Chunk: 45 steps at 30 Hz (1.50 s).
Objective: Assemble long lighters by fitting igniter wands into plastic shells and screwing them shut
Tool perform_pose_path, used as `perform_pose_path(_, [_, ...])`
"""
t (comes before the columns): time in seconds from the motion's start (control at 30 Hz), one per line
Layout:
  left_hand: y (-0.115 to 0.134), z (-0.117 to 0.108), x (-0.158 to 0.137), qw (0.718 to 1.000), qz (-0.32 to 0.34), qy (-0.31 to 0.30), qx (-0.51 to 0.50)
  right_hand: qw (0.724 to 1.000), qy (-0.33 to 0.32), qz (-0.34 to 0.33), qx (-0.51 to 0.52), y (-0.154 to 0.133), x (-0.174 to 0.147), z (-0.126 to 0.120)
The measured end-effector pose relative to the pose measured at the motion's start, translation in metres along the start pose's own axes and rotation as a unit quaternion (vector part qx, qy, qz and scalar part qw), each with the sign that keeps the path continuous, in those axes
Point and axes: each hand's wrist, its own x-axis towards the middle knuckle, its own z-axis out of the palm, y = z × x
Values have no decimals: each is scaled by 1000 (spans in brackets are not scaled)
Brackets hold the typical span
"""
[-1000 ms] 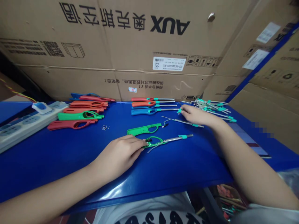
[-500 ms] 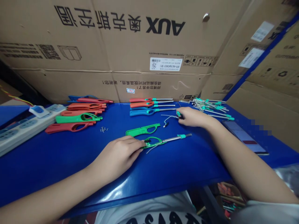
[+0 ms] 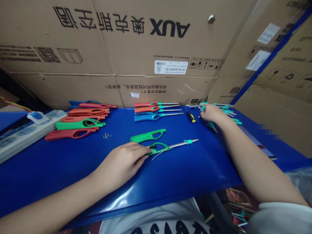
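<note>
My left hand (image 3: pixel 131 159) is closed on an opened green lighter half (image 3: pixel 159 148), whose long metal tube (image 3: pixel 179 144) carries a turquoise collar and points right. Thin wires and a pale tube show beside its trigger loop. The matching green shell half (image 3: pixel 148 136) lies just behind it. At the back right, my right hand (image 3: pixel 211 113) has its fingers curled at a pile of metal rods with turquoise ends (image 3: pixel 230 112). What those fingers grip is mostly hidden. A turquoise-and-metal piece (image 3: pixel 212 126) shows below that hand. Left of it lies a yellow-and-black screwdriver (image 3: pixel 190 117).
Red, blue and orange lighters (image 3: pixel 148 117) with metal tubes lie at the back middle. Several coloured handle shells (image 3: pixel 80 124) and small screws (image 3: pixel 106 136) are at left, beside a white power strip (image 3: pixel 31 130). Cardboard (image 3: pixel 122 58) walls the back; a phone (image 3: pixel 262 146) lies right.
My right hand has moved right and back to the rod pile, uncovering the screwdriver. The wired piece with the pale tube is gone from its former spot. My left hand keeps its hold.
</note>
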Motion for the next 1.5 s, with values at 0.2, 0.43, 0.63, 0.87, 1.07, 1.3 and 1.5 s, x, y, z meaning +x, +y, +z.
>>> perform_pose_path(0.2, [2, 1, 1, 1000, -3, -3, 12, 990, -68, -121, 22, -29, -27, -19])
perform_pose_path(0.43, [3, 0, 3, 1000, -8, 0, 24, 905, -209, -350, 118, -73, -69, -14])
perform_pose_path(0.63, [2, 0, 3, 1000, -9, -7, 21, 891, -167, -402, 128, -76, -65, -3])
perform_pose_path(0.87, [1, 1, 2, 1000, -7, -6, 15, 856, -183, -375, 306, -78, -60, 7])
perform_pose_path(1.07, [1, 1, 2, 1000, -9, -9, 8, 848, -271, -327, 317, -78, -64, 3])
perform_pose_path(1.3, [3, 1, 2, 1000, -25, -5, -13, 884, -207, -369, 198, -68, -62, -6])
perform_pose_path(1.5, [5, 0, 5, 998, -53, -7, -39, 862, -186, -425, 204, -79, -69, -3])
